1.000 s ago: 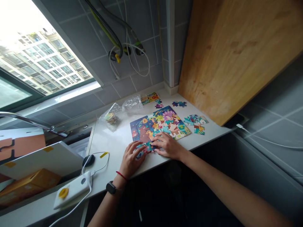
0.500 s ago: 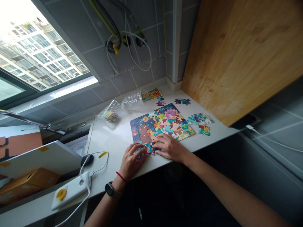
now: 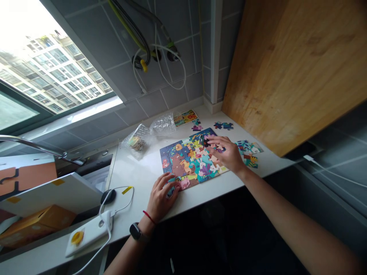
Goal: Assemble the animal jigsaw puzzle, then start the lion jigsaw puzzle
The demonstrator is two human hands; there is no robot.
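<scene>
Jigsaw puzzle [image 3: 186, 161] lies largely joined near the front edge of the desk [image 3: 140, 177], loose pieces [image 3: 247, 146] unplaced beside it. Left hand [image 3: 162, 194] rests half-spread on its near-left corner; right hand [image 3: 228, 153] apparently pinches a dark piece [image 3: 205, 142].

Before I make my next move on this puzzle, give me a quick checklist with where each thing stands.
1. Left hand on the puzzle: ok, at its near-left corner.
2. Piece gripped in right hand: cannot tell, fingertips too dark.
3. Whole puzzle visible: not ok, both hands cover parts.
4. Dark blue loose pieces in view: ok, beyond the puzzle.
5. Plastic bag off the puzzle: ok, beside it.
</scene>
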